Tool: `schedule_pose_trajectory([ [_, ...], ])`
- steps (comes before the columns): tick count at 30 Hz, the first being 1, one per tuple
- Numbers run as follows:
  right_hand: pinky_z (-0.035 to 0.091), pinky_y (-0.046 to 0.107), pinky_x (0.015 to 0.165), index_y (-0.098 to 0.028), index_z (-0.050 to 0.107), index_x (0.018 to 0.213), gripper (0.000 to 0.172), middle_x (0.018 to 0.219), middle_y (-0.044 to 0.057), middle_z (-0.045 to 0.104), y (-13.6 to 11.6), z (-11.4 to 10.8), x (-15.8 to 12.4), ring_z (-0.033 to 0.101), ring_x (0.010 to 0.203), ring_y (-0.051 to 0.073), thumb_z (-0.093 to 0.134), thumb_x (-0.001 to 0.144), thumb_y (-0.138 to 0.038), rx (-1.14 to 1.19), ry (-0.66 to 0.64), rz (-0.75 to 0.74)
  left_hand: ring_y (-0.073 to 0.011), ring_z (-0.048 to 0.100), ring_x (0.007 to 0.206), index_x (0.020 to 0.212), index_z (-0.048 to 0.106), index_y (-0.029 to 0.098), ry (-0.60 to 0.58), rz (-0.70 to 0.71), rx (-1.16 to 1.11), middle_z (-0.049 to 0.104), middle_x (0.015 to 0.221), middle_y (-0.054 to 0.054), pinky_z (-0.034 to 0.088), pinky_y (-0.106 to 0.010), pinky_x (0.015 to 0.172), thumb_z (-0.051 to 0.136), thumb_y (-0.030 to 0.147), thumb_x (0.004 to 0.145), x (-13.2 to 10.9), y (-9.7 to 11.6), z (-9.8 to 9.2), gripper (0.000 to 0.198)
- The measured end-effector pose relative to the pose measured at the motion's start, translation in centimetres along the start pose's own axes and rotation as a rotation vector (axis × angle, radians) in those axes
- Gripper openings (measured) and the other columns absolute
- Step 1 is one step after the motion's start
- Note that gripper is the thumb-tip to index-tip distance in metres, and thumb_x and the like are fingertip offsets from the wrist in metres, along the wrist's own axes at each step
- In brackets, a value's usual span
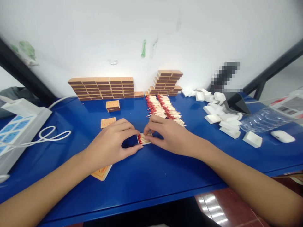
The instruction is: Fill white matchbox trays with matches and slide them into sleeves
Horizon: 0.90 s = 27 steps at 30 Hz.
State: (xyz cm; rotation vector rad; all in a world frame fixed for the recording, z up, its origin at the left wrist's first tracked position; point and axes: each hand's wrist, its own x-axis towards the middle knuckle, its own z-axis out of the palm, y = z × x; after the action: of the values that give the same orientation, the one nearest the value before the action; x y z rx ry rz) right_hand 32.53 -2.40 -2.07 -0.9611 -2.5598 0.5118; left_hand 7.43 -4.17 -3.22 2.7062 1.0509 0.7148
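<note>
A small white matchbox tray (146, 143) lies on the blue table, holding red-headed matches (141, 138). My left hand (111, 140) grips the tray's left end between thumb and forefinger. Over the tray's right end, the thumb and fingers of my right hand (174, 134) are pinched together at the matches and cover part of them. Just beyond the right hand lie two rows of loose matches (155, 106), heads to the left. An orange matchbox sleeve (102, 173) is partly hidden under my left wrist. Another orange matchbox (108, 121) sits behind that hand.
Stacked matchboxes (104, 88) line the wall, with a stepped stack (167, 80) farther right. One matchbox (113, 106) stands before them. White trays (229, 123) are heaped at the right, near a white earphone case (282, 136). A power strip (26, 126) with white cable occupies the left.
</note>
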Motion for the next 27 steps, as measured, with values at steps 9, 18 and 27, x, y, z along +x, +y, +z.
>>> schedule_pose_trajectory([
  [9,0.048,0.032,0.076,-0.019,0.072,0.096,0.008,0.101,0.005,0.064,-0.2,-0.7,-0.1,0.062,0.084,0.017,0.068,0.1,-0.024,-0.017,-0.025,0.063,-0.0252,0.07,0.098,0.107,0.079,0.02,0.009,-0.009,0.001,0.076,0.102,-0.007,0.059,-0.041,0.085,0.076,0.037,0.094,0.1,0.2,-0.1,0.022],
  [18,0.047,0.032,0.076,-0.021,0.07,0.101,0.01,0.103,0.005,0.065,0.0,-0.8,-0.3,0.063,0.088,0.019,0.07,0.099,-0.03,-0.028,0.012,0.062,-0.0253,0.07,0.101,0.115,0.077,0.021,0.052,0.025,0.078,0.076,0.108,-0.009,0.057,-0.04,0.09,0.073,0.048,0.096,0.2,-0.9,-1.8,0.033],
  [27,0.049,0.035,0.075,-0.022,0.069,0.118,0.04,0.113,0.006,0.065,0.3,-1.2,-0.4,0.064,0.091,0.021,0.081,0.089,-0.047,-0.032,-0.105,0.103,-0.0328,0.07,0.107,0.114,0.079,0.029,-0.13,-0.243,0.264,0.077,0.112,-0.006,0.054,-0.043,0.093,0.077,0.079,0.074,-0.5,-5.6,-6.7,0.065],
])
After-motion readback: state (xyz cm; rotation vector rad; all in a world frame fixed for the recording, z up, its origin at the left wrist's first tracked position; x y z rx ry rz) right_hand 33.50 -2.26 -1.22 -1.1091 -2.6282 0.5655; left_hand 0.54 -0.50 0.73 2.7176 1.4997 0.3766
